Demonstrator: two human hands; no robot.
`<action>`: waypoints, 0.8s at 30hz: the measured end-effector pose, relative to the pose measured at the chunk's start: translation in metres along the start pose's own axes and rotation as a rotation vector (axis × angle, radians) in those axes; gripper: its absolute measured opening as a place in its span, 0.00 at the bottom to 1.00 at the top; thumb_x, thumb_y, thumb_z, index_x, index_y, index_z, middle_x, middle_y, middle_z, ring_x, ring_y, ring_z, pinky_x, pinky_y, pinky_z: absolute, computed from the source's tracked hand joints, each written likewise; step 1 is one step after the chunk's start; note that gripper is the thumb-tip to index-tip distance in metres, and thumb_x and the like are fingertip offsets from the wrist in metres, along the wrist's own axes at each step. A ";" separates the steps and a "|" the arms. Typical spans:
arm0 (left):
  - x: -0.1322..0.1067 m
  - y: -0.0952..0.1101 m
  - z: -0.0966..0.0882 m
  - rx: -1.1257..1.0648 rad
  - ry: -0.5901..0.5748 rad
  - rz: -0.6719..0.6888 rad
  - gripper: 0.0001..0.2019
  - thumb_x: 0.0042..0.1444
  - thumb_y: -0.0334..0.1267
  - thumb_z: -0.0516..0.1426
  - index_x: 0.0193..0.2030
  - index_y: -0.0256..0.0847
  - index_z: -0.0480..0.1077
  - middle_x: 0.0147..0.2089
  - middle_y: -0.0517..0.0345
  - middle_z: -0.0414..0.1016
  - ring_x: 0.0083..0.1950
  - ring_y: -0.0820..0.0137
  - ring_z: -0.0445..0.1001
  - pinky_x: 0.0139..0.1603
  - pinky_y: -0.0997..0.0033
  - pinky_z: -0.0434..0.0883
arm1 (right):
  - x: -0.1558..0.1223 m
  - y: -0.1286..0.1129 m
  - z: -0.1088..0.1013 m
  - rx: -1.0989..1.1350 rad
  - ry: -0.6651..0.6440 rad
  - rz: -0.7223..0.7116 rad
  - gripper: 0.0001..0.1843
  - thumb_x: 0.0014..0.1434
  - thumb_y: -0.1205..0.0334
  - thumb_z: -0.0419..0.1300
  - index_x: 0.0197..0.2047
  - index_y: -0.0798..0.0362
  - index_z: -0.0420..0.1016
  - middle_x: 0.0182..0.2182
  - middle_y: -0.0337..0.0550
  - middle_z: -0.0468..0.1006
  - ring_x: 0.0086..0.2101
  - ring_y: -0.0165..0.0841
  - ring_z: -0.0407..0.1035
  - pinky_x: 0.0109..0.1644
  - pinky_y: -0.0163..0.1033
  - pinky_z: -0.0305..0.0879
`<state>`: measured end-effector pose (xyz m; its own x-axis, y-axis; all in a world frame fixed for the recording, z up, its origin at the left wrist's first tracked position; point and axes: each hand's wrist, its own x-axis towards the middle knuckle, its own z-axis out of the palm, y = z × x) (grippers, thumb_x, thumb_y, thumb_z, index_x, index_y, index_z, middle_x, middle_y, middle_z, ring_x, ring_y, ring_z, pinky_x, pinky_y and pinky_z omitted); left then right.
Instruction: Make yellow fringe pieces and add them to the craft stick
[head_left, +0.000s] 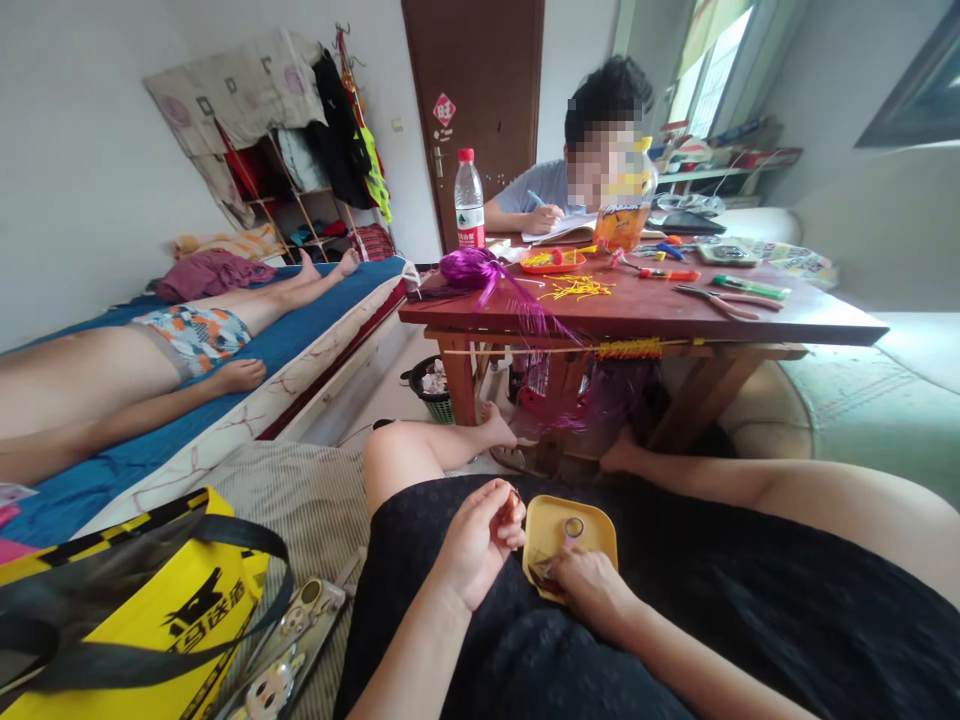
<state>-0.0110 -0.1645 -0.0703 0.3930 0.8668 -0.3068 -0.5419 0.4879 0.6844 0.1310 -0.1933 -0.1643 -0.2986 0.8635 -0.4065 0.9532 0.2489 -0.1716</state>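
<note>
Yellow plastic forms the small square tray [551,515] resting on the black fabric [675,620] over the person's lap, between the two hands. The left hand [480,545] is curled just beside the tray's left rim, with thumb and forefinger pinched on a tiny reddish-brown piece [512,500]. What the piece is cannot be made out. The right hand [592,590] lies on the tray's near edge, its fingers bent down onto a few small dark bits [541,577] in the near left corner. Whether it grips one cannot be told. A small ring [574,527] lies near the tray's middle.

Ahead stands a dark red wooden table [750,310] bearing a bundle of purple thread [469,268], loose yellow strands [577,290] and a clear water bottle with a red cap [469,205]. A second person [536,185] sits writing behind it. To the left, another person [112,370] lies on a blue-covered bed [300,335], and a yellow bag with black straps [150,610] sits near the left elbow.
</note>
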 end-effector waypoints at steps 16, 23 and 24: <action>-0.002 -0.010 0.000 -0.091 -0.039 -0.152 0.12 0.46 0.36 0.59 0.19 0.34 0.61 0.17 0.65 0.57 0.18 0.83 0.49 0.20 0.81 0.49 | -0.044 0.023 -0.021 0.677 0.360 -0.031 0.17 0.64 0.63 0.41 0.50 0.58 0.63 0.41 0.50 0.73 0.40 0.35 0.69 0.42 0.38 0.65; -0.011 -0.025 0.015 -0.076 -0.079 -0.251 0.10 0.45 0.37 0.60 0.22 0.34 0.63 0.16 0.65 0.56 0.18 0.82 0.47 0.20 0.80 0.48 | -0.068 -0.007 -0.066 1.718 0.410 -0.134 0.20 0.48 0.48 0.63 0.37 0.55 0.69 0.31 0.44 0.74 0.33 0.38 0.70 0.39 0.40 0.66; -0.012 -0.026 0.016 -0.067 -0.076 -0.250 0.10 0.44 0.37 0.60 0.22 0.34 0.64 0.16 0.65 0.56 0.18 0.82 0.48 0.20 0.80 0.48 | -0.066 -0.012 -0.069 1.742 0.423 -0.149 0.19 0.47 0.48 0.64 0.35 0.55 0.70 0.30 0.44 0.75 0.33 0.38 0.70 0.39 0.41 0.66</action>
<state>0.0101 -0.1896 -0.0737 0.5741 0.7093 -0.4090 -0.4679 0.6941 0.5470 0.1425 -0.2226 -0.0735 -0.0716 0.9907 -0.1155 -0.3016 -0.1318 -0.9443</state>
